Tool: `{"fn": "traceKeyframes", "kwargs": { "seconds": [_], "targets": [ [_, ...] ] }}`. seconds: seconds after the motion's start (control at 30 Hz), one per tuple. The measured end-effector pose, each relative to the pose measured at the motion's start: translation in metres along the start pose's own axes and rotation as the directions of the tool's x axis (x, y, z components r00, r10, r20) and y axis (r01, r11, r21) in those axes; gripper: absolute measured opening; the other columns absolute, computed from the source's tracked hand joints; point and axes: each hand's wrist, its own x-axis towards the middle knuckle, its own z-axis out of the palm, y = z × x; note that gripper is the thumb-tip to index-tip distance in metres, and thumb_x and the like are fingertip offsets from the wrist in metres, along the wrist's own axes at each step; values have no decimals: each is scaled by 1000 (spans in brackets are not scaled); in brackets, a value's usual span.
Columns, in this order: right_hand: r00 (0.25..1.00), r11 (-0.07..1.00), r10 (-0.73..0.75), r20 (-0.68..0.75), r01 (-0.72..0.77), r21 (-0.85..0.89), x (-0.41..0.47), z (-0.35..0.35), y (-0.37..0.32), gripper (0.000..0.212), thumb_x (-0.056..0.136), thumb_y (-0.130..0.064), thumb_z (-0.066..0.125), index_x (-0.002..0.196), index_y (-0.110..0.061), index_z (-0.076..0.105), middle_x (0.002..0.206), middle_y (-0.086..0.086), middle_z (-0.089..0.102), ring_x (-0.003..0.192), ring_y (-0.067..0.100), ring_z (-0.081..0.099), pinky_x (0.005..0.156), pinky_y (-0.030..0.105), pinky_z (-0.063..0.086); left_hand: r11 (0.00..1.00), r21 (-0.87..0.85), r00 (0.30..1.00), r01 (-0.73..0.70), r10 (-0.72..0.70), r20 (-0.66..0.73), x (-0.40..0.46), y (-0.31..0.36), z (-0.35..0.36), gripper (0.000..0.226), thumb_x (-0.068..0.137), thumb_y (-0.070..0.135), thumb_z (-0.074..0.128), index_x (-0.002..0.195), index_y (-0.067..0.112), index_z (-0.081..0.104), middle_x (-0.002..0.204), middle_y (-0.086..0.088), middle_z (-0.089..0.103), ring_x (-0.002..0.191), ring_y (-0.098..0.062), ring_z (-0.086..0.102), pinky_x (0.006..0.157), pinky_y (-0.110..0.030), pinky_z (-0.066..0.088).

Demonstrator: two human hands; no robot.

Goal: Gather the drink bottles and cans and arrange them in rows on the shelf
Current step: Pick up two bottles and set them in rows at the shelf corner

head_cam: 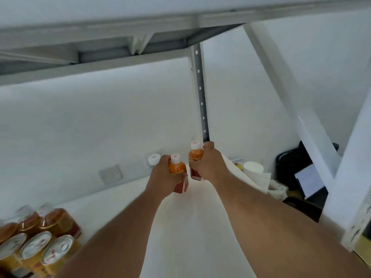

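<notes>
My left hand (pixel 163 175) is wrapped around 1 small bottle (pixel 177 173) of orange drink, fingers curled across its red label, the white cap poking up above my knuckles. My right hand (pixel 206 164) grips a 2nd bottle (pixel 195 154) of the same kind, thumb and fingers closed round its body, cap upright and a little farther than the other. The 2 bottles sit just beside each other, not quite touching, both held out over the far part of the white shelf (pixel 124 199), close to the back wall. I cannot tell whether their bases rest on the surface or hang just above it.

Near me on the left, the shelf already carries a block of drinks: 3 gold cans (pixel 36 247) with silver tops in the near row, and behind them a row of amber bottles (pixel 54 217) with pale caps, packed tight against one another.

On the far wall sit a pale switch plate (pixel 110 173) and a round white fitting (pixel 154 159). A perforated metal upright (pixel 200 93) rises behind my right hand. To the right, beyond the shelf edge, I see a white roll (pixel 253 168) and a dark bag (pixel 291 167).
</notes>
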Motion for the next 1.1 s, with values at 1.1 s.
{"fn": "traceKeyframes", "kwargs": {
  "seconds": [1.1],
  "targets": [
    [990, 997, 77, 118, -80, 15, -2, 43, 51, 37, 95, -22, 67, 127, -20, 50, 119, 3, 65, 113, 23, 63, 94, 35, 49, 989, 11, 989, 145, -146, 36, 15, -47, 36, 61, 81, 25, 79, 133, 21, 48, 124, 6, 59, 114, -20, 57, 91, -26, 43]
  ]
}}
